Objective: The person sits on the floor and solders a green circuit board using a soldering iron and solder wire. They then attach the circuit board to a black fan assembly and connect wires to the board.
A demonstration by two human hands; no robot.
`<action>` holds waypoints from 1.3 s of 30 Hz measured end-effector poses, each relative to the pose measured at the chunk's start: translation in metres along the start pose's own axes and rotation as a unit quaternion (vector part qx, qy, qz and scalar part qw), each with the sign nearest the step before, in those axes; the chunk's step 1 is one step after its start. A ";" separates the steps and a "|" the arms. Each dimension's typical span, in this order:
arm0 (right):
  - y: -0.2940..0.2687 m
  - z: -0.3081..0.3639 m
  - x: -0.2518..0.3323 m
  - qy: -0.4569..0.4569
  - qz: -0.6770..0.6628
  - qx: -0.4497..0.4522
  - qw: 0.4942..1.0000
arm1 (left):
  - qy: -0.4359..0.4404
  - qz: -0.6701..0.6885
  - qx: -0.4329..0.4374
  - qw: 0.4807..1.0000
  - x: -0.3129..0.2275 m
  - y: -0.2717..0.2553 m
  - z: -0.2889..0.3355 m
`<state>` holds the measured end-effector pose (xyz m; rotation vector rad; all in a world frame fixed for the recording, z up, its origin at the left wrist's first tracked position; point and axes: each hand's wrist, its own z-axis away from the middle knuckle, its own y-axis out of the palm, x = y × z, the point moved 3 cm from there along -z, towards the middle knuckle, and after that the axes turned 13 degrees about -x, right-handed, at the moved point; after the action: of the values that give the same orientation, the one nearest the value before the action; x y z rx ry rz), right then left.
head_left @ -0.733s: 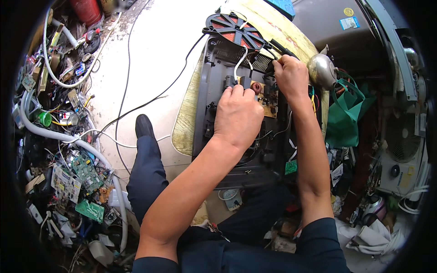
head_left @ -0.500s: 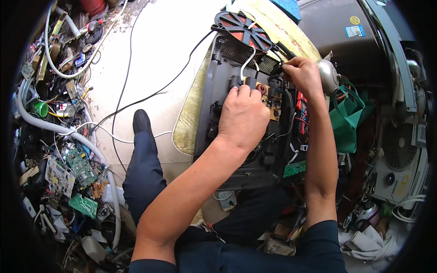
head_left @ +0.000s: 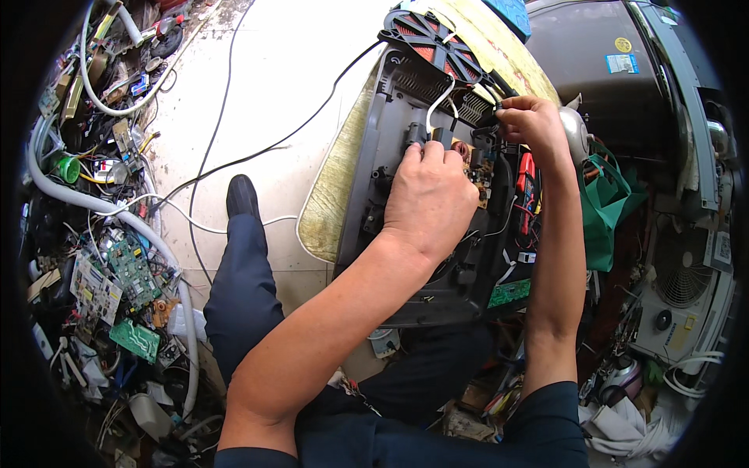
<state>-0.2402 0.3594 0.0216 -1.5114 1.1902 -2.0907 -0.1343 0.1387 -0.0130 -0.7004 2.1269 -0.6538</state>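
An opened dark plastic appliance housing point(head_left: 396, 121) lies before me, with a tan circuit board point(head_left: 482, 191) inside it. Beyond its far edge sits a round coil point(head_left: 437, 45) with red windings and black spokes. My left hand point(head_left: 431, 195) is closed over the board's left edge, fingertips at a black block and the white lead point(head_left: 433, 117) from the coil; what exactly they grip is hidden. At the housing's far right corner, my right hand point(head_left: 538, 129) pinches a black cable point(head_left: 498, 109) between thumb and fingers.
A red multimeter point(head_left: 527, 175) lies right of the housing, with a green bag point(head_left: 607, 207) and a metal kettle point(head_left: 573, 129) beyond. Electronic scrap point(head_left: 129, 265) heaps up at the left. A black cord point(head_left: 312, 117) crosses the pale floor. The housing rests on a yellowish board point(head_left: 331, 210).
The view has shifted, so the housing and coil appear slightly higher and further right. Both hands keep nearly the same places on the appliance.
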 end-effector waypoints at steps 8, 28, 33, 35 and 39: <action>0.006 0.002 0.005 -0.040 0.061 -0.021 0.997 | 0.002 -0.003 0.017 1.000 -0.001 -0.001 -0.002; 0.006 0.000 0.008 0.001 0.008 0.030 1.000 | 0.001 -0.005 0.006 1.000 -0.001 0.000 -0.001; 0.005 0.008 0.015 0.015 -0.018 0.028 0.999 | 0.001 -0.008 0.008 1.000 -0.001 -0.001 -0.001; 0.000 -0.009 0.003 -0.001 0.022 0.073 0.997 | 0.003 -0.004 0.010 1.000 -0.001 -0.001 -0.001; -0.003 -0.006 0.007 0.037 0.012 0.088 0.995 | -0.001 -0.003 0.010 1.000 0.000 -0.001 -0.001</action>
<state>-0.2480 0.3595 0.0272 -1.3451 1.0130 -2.1893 -0.1348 0.1384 -0.0114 -0.6978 2.1153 -0.6766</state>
